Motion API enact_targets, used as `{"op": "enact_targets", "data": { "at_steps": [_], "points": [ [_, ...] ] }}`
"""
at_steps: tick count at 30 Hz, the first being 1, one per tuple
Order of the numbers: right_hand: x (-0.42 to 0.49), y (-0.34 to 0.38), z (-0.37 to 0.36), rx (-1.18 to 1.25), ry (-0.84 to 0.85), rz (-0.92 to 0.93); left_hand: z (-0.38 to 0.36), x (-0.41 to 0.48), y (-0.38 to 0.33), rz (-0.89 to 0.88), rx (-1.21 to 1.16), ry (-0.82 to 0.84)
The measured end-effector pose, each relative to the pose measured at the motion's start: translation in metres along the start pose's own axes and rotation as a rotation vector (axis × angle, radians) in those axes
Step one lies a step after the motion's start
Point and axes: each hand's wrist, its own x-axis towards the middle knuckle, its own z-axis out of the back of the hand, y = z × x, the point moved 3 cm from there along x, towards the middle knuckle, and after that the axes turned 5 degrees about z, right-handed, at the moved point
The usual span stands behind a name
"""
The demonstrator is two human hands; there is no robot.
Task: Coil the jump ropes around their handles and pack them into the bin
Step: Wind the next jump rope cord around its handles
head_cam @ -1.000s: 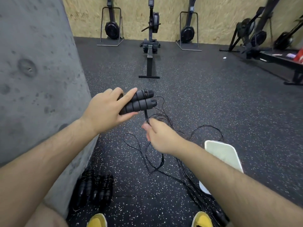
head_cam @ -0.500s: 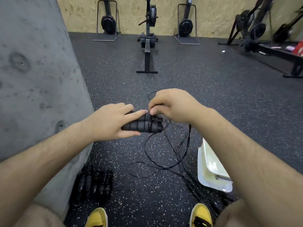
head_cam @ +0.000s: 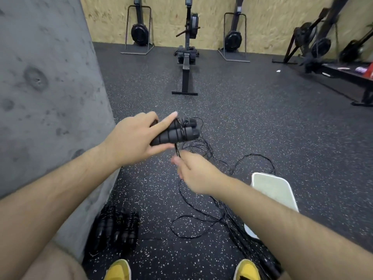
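Your left hand (head_cam: 133,140) holds the two jump-rope handles (head_cam: 177,132) side by side in the air above the floor (head_cam: 262,128). The thumb is pressed under them, the forefinger stretches along the top, and the other fingers curl behind. The handles are black ribbed foam cylinders with hard end caps, and a few turns of thin black cord circle them near the caps. A short run of cord (head_cam: 177,150) drops from there to your right hand (head_cam: 195,174) just below. Its fingers close on the cord, though motion blur hides the exact grip.

The rest of the rope (head_cam: 201,209) lies in loose, tangled loops on the floor under your right hand, with one loop reaching round the far side of the bin (head_cam: 272,190). The bin is white plastic with rounded corners. It sits beside your right forearm, which covers its near edge. More dark rope trails toward your right yellow shoe (head_cam: 247,269) and is partly hidden under the arm.

Wound ropes (head_cam: 117,225) lie bunched at the foot of the pitted grey concrete pillar (head_cam: 40,98), near your left shoe (head_cam: 119,269); their number is hard to make out. The floor is black rubber flecked with white. A rowing machine (head_cam: 186,63) stands at its far edge, against the plywood wall (head_cam: 169,15).
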Motion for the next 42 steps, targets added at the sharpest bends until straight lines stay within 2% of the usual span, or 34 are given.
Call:
{"op": "enact_targets", "data": {
  "at_steps": [3,7,9,12,15,17,19,21,23,24,26,29,33,37,40,42],
  "points": [
    [-0.008,0.018,0.004,-0.256,0.034,0.071,-0.019,-0.002,0.013,-0.016,0.050,0.056],
    [-0.004,0.026,0.046,-0.690,-0.070,0.198,-0.030,-0.009,0.008,-0.099,-0.003,0.079],
    [0.001,0.027,0.064,-0.759,-0.100,0.277,-0.030,-0.010,0.000,-0.145,-0.030,0.096],
    [0.010,0.020,0.082,-0.596,-0.141,0.377,-0.021,-0.013,-0.017,-0.225,-0.104,0.115],
    [0.020,0.002,0.091,-0.289,-0.181,0.395,0.000,-0.012,-0.024,-0.236,-0.228,0.102],
    [0.024,-0.006,0.090,-0.048,-0.200,0.367,0.014,-0.013,-0.024,-0.206,-0.313,0.095],
    [0.025,-0.009,0.086,0.188,-0.147,0.330,0.025,-0.014,-0.028,-0.152,-0.422,0.094],
    [0.026,-0.009,0.078,0.419,-0.110,0.298,0.035,-0.014,-0.033,-0.051,-0.538,0.071],
    [0.027,-0.011,0.066,0.621,-0.131,0.187,0.038,-0.013,-0.034,0.056,-0.597,0.015],
    [0.026,-0.012,0.057,0.594,-0.157,0.105,0.037,-0.012,-0.033,0.094,-0.599,-0.012],
    [0.020,-0.012,0.032,0.379,-0.149,-0.013,0.032,-0.009,-0.026,0.129,-0.566,-0.046],
    [0.008,0.007,-0.004,0.267,-0.057,-0.035,0.012,-0.004,-0.008,0.099,-0.339,-0.006],
    [-0.001,0.029,-0.010,-0.168,0.048,0.043,-0.013,-0.004,0.014,0.067,-0.144,0.021],
    [-0.007,0.039,0.032,-0.543,-0.031,0.166,-0.023,-0.010,0.014,0.007,-0.178,0.063],
    [-0.003,0.042,0.058,-0.740,-0.021,0.229,-0.023,-0.013,0.003,-0.050,-0.229,0.101],
    [0.000,0.044,0.069,-0.746,-0.036,0.309,-0.019,-0.015,-0.009,-0.130,-0.253,0.137]
  ]
}}
